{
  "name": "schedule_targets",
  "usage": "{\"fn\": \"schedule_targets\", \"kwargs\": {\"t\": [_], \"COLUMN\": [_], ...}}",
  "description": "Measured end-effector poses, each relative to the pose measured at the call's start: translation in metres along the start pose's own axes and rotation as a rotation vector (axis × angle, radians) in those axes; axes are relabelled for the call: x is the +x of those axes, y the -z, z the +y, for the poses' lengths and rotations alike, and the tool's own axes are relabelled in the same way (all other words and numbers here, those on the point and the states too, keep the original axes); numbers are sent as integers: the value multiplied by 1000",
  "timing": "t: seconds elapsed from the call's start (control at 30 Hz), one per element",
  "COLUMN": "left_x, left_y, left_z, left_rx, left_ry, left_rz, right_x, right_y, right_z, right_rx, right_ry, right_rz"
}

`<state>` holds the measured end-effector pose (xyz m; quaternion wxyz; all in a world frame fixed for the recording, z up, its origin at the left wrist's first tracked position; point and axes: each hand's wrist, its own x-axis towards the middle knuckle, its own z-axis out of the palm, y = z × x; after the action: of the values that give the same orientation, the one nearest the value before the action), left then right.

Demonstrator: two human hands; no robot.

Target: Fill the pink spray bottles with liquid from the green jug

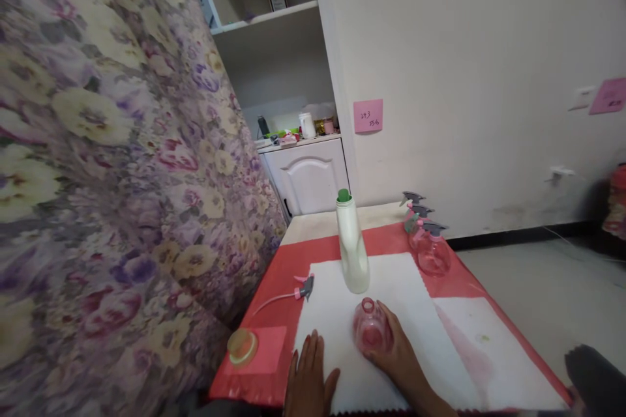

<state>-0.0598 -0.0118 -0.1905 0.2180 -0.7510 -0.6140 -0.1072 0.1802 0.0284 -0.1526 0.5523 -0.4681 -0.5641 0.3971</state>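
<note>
My right hand [391,345] is wrapped around a pink see-through spray bottle body [370,329] without its top, its round mouth facing up. My left hand [309,374] lies flat with fingers stretched out at the left edge of the white cloth [337,378]. Just beyond the pink bottle stands a tall pale green jug [353,247] with a green inner spout and no cap. A grey and pink spray trigger head [306,287] with a thin tube lies to the left. Near my left hand is a yellowish round cap [242,346] on a pink paper [268,352].
Several pink spray bottles [433,254] with grey triggers line the table's right side. A red cover [306,254] lies under the white sheets. A floral curtain [122,176] hangs close on the left, and a white cabinet [313,172] stands behind.
</note>
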Motion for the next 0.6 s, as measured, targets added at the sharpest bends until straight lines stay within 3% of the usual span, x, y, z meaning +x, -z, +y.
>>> {"fn": "schedule_targets", "kwargs": {"t": [0.13, 0.23, 0.43, 0.6], "left_x": [1, 2, 0, 24], "left_y": [5, 7, 16, 33], "left_z": [-2, -9, -30, -42], "left_rx": [-51, -111, -241, -332], "left_ry": [34, -14, -103, 120], "left_rz": [-51, -30, 38, 15], "right_x": [-2, -4, -10, -12], "right_y": [25, 42, 45, 35], "right_z": [-13, -14, -1, 0], "right_rx": [12, -53, -110, -168], "right_ry": [1, -8, -17, -33], "right_rz": [6, 11, 11, 126]}}
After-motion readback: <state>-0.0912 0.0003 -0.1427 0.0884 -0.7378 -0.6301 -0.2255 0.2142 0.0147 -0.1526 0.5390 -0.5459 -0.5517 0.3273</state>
